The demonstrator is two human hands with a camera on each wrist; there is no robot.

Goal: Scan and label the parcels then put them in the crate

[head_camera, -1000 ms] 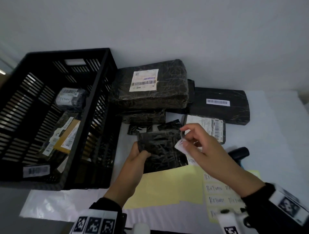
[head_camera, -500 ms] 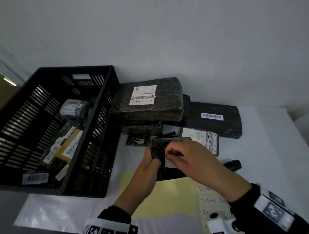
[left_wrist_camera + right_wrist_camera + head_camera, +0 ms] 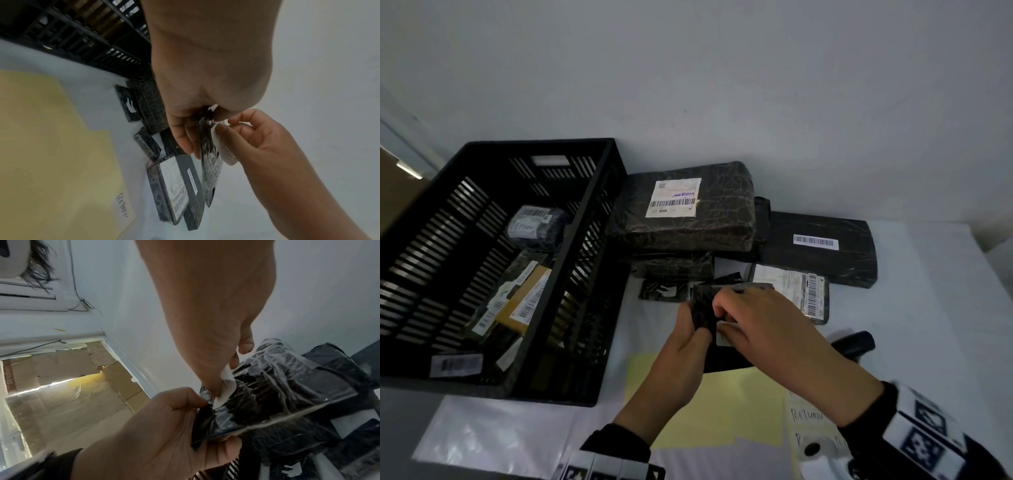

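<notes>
Crate [image 3: 599, 274] walling off the table's [image 3: 928, 342] left, stacked parcels [image 3: 688, 212] blocking the back, black scanner [image 3: 854, 344] lying just right of the hands, bare table beyond it to the right

We record the head view looking steeply down from above the white table [image 3: 928, 308], taking in the slatted black plastic crate [image 3: 599, 274]. Both wrist views sit close, aimed along the hands. All three share the small black film-wrapped parcel [image 3: 703, 310] [image 3: 211, 160] [image 3: 277, 395] held between both hands.
</notes>
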